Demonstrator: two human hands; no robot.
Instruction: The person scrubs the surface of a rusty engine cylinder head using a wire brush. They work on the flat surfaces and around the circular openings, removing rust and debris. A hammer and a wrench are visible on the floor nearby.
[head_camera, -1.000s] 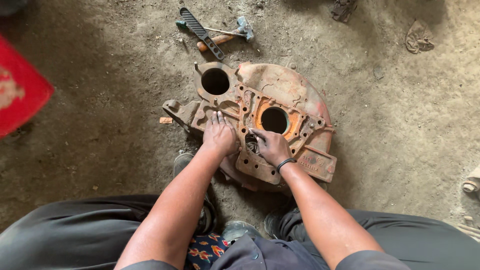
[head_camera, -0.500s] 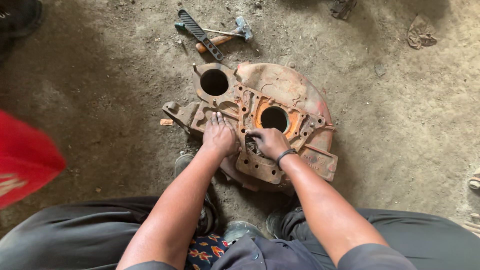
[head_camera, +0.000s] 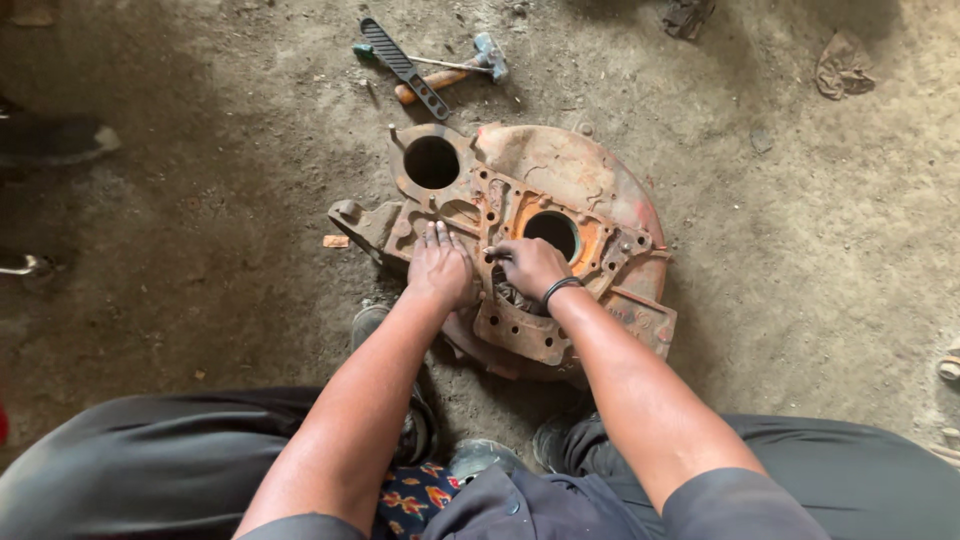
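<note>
— So, our left hand (head_camera: 438, 266) lies flat, fingers together and stretched out, pressing down on the rusty cast housing (head_camera: 520, 240) just left of its middle. It holds nothing.

— And our right hand (head_camera: 531, 266)?

— Curled, fingertips (head_camera: 497, 254) pinched narrow at a spot on the plate beside the round centre bore (head_camera: 551, 232). Whether we grip anything small there, we cannot tell; the knuckles hide it. A dark band sits on that wrist.

— Where does the housing lie?

— Flat on the ground right before our knees, a second round hole (head_camera: 432, 162) at its upper left.

— What could go wrong, do we think?

— The casting rests on uneven dirt, so we judge it could rock if our flat hand eases off. Its rusted edges and ribs could scrape our bare fingers, and any small part dropped would likely be lost in the dust.

— And round about?

— A packed, dusty earth floor (head_camera: 230, 220). Behind the housing lie a black-handled tool (head_camera: 402, 66) and a hammer (head_camera: 455, 72), touching each other. Crumpled rags (head_camera: 843, 64) sit at the far right, and another person's shoe (head_camera: 55, 140) shows at the left edge.
</note>
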